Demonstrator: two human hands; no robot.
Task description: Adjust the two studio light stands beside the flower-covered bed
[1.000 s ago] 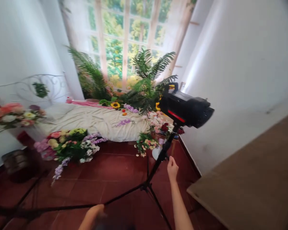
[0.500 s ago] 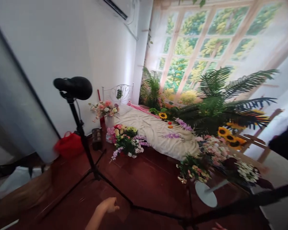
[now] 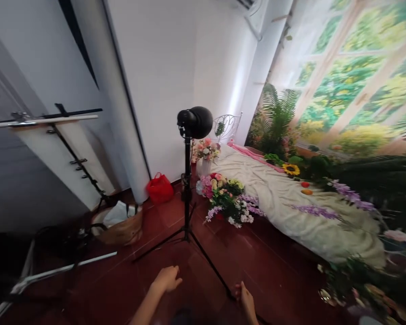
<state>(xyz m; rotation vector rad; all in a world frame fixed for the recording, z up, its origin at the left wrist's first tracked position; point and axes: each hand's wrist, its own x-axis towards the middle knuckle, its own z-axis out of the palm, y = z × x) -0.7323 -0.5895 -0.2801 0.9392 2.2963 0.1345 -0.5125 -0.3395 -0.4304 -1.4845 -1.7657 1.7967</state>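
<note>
My left hand hangs over the dark red floor at the bottom centre, fingers loosely apart, with nothing in it. My right hand is to its right, fingers slightly curled and apart, holding nothing that I can see; it overlaps a tripod leg in the picture, and contact cannot be made out. Beyond both hands stands a black light stand on spread legs. On its top sits a rounded black lamp head.
A bed with a cream blanket stands at right, flowers beside it. A red bag and a brown basket are on the floor at left. A white pole lies lower left; a backdrop stand is behind.
The view has turned left, so the light stand and bed appear further right. My right hand has come up into view, and my left hand appears slightly further right.
</note>
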